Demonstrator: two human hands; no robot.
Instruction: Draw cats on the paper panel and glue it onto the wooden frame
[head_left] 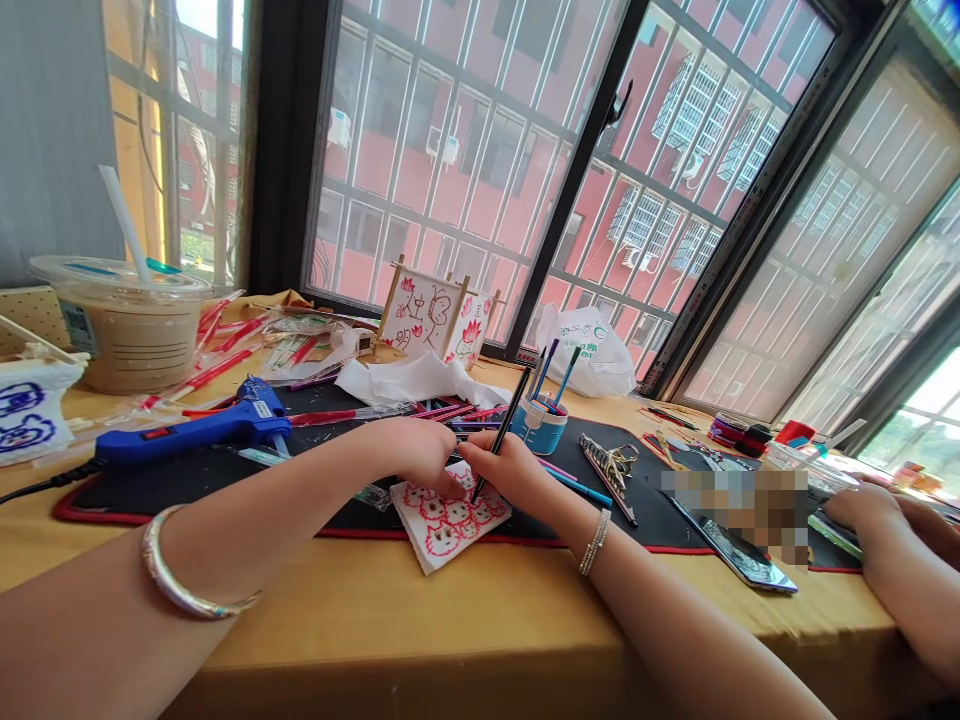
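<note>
A white piece of paper or cloth [442,535] covered in red cat-face drawings lies at the mat's front edge. My left hand [427,455] is closed at its upper edge, with fingers bent down onto it and partly hidden. In my right hand [510,470] a slim black pen [512,425] is gripped upright and slightly tilted, its lower end at the drawings. Just behind my right hand stands a blue cup [540,428] with several pens in it. Left of my left hand lies a blue glue gun [202,428].
A drink cup [139,335] with a straw stands at the left. Behind are a decorated lantern-like frame [420,312], crumpled tissue [405,380] and a plastic bag [589,350]. A phone [739,555] lies at the right, near another person's hands [874,505].
</note>
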